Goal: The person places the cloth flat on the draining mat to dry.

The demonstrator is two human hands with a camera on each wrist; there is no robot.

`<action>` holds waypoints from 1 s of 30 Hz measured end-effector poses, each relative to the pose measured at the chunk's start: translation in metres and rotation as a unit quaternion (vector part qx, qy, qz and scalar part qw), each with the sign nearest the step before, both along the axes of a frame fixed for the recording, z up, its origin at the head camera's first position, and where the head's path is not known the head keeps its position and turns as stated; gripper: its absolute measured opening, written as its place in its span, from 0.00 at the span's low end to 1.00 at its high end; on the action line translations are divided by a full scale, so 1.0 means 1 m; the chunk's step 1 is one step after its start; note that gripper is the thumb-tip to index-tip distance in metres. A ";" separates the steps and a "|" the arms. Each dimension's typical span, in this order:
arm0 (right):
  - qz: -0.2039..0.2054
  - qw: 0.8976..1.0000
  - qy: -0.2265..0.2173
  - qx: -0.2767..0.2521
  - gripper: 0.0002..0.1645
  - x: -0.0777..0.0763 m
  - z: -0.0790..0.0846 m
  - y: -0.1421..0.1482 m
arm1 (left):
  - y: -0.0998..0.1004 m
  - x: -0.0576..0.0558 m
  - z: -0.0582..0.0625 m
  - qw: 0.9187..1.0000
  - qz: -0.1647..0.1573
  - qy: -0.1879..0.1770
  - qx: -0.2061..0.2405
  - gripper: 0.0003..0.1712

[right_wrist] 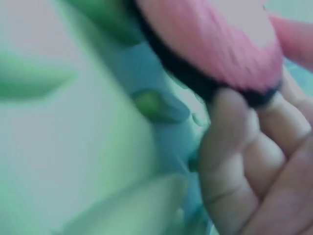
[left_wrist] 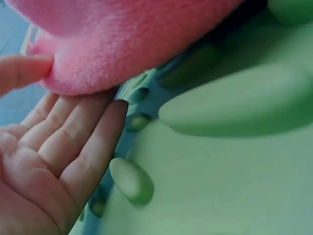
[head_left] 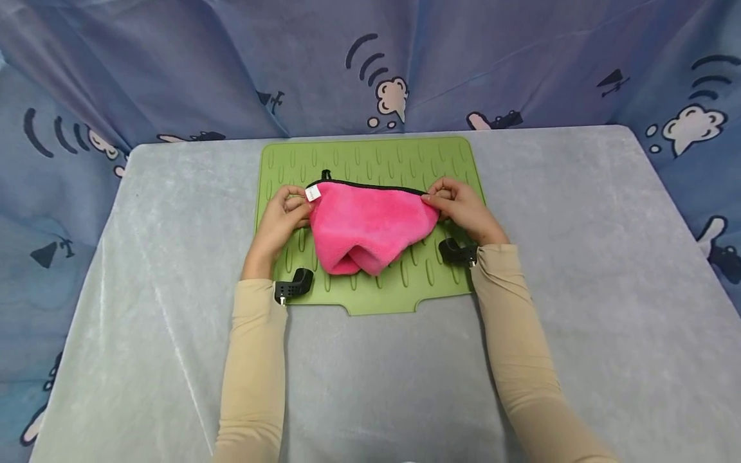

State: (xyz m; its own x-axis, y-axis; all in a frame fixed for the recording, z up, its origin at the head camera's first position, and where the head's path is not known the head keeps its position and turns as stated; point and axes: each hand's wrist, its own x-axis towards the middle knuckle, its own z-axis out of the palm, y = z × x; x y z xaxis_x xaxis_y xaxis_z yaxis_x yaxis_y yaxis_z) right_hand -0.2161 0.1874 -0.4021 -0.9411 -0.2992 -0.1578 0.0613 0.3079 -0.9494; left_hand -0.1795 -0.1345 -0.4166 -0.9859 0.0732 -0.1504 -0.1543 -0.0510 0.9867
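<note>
A pink plush cloth (head_left: 370,222) with black edging spans the gap between both hands, over a green ridged mat (head_left: 382,302). It has a white label (head_left: 312,193) and a small black loop (head_left: 326,174) near its upper left corner. My left hand (head_left: 282,215) pinches that corner; in the left wrist view its thumb (left_wrist: 24,72) presses on the cloth (left_wrist: 117,49), with the other fingers below. At the upper right corner, my right hand (head_left: 461,206) pinches the black-trimmed edge, fingers curled beneath the cloth (right_wrist: 220,44). The lower edge sags into a fold.
The mat lies on a table with a grey cloth cover (head_left: 579,289). A blue patterned curtain (head_left: 492,58) hangs behind the table and along its sides. Black wrist cameras (head_left: 295,285) sit on both wrists, close above the mat.
</note>
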 end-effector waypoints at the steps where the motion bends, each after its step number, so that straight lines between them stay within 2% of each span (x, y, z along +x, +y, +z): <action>1: -0.011 1.000 0.003 -0.013 0.07 0.000 0.000 0.000 | -0.001 0.000 0.000 1.000 0.001 -0.006 0.013 0.12; 5: -0.027 0.999 0.004 -0.042 0.08 -0.001 -0.002 0.000 | -0.003 0.000 0.000 0.997 -0.005 -0.041 0.072 0.15; 9: 0.001 0.999 -0.016 -0.052 0.11 -0.001 -0.004 0.005 | -0.007 0.003 0.002 0.990 -0.030 -0.077 0.110 0.20; 15: 0.053 0.998 -0.038 -0.008 0.22 -0.002 -0.004 0.014 | -0.011 0.005 0.001 0.987 -0.085 -0.085 0.105 0.28; 19: 0.053 0.998 -0.038 0.020 0.22 -0.002 -0.004 0.013 | -0.011 0.005 -0.001 0.987 -0.100 -0.077 0.104 0.27; 22: 0.039 0.998 -0.032 0.030 0.20 -0.002 -0.004 0.011 | -0.010 0.004 -0.001 0.987 -0.083 -0.075 0.118 0.22; 24: 0.024 0.999 -0.024 0.032 0.18 -0.002 -0.004 0.010 | -0.010 0.003 -0.001 0.988 -0.057 -0.070 0.128 0.19; 27: 0.001 1.000 -0.007 0.028 0.14 -0.002 -0.006 0.010 | -0.009 0.002 0.000 0.992 -0.003 -0.049 0.115 0.17; 30: -0.020 0.999 0.015 0.026 0.10 -0.003 -0.008 0.009 | -0.006 0.001 0.000 0.995 0.052 -0.024 0.082 0.16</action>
